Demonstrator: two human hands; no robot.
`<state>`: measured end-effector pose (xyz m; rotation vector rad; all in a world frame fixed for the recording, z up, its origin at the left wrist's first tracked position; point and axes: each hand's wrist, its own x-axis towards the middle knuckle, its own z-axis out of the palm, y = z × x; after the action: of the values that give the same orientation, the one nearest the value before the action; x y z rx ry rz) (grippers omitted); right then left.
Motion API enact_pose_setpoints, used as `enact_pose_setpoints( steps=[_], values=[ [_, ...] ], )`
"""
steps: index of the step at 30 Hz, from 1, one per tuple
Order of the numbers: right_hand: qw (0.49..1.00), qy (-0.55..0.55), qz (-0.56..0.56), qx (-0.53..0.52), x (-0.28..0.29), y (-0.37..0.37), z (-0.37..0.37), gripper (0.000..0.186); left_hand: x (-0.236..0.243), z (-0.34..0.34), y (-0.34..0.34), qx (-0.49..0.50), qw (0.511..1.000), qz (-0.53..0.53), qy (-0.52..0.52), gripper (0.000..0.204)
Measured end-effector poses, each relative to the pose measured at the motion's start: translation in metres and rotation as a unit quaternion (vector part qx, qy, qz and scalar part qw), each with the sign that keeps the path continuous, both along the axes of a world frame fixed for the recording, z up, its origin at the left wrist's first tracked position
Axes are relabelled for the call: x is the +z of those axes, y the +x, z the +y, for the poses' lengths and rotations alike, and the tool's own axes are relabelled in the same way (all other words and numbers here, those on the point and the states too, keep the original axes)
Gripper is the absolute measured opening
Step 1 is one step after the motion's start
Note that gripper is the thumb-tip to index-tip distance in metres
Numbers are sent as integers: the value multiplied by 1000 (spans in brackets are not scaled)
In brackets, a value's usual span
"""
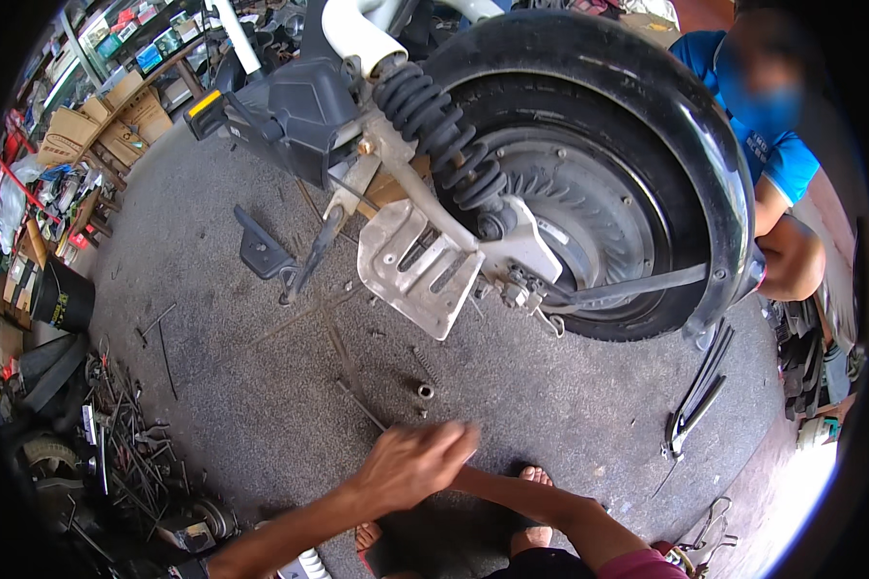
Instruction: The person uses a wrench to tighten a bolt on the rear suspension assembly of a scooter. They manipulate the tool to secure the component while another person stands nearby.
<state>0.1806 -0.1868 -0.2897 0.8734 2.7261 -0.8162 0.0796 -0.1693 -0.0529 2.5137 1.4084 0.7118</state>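
Observation:
My left hand (413, 465) is closed and slightly blurred, reaching in from the lower left above the floor. My right forearm (531, 497) comes from the lower right and meets it; the right hand is hidden behind the left, so its fingers do not show. What the hands hold, if anything, is covered. A thin metal rod (360, 404) ends at the left hand; whether it is gripped or lies behind cannot be told. Just beyond, a small metal socket (425, 391) and a thin coil spring (423, 363) lie on the floor. Ahead stands a scooter's rear wheel (589, 212) with a black shock absorber (434, 125).
A slotted metal footplate (420, 265) juts from the scooter. Loose black plastic part (263, 246), T-handle wrench (159, 326) and dark metal frame (695, 396) lie around. A person in a blue shirt (792, 164) crouches right. Tools (130, 449) heap up left beside a black bucket (63, 297).

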Motion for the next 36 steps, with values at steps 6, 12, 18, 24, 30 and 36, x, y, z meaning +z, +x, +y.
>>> enact_pose_setpoints(
  steps=[6,12,18,24,30,36],
  values=[
    [973,-225,-46,-6,35,-17,22,33,-57,-109,-36,427,862,-207,-176,9],
    [787,-589,73,-170,111,-9,8,22,-106,-187,-67,456,800,-225,-319,22],
    [727,-629,257,-97,175,-25,-26,15,-81,-194,-62,378,276,-683,-561,29],
    [737,-537,379,-157,235,-21,-5,10,5,-154,-55,322,783,-399,-352,53],
    [625,-602,455,-202,269,5,42,22,26,-139,-43,227,658,-619,-363,36],
    [664,-577,428,-209,273,10,56,23,26,-128,-35,143,561,-716,-391,44]
  ],
)
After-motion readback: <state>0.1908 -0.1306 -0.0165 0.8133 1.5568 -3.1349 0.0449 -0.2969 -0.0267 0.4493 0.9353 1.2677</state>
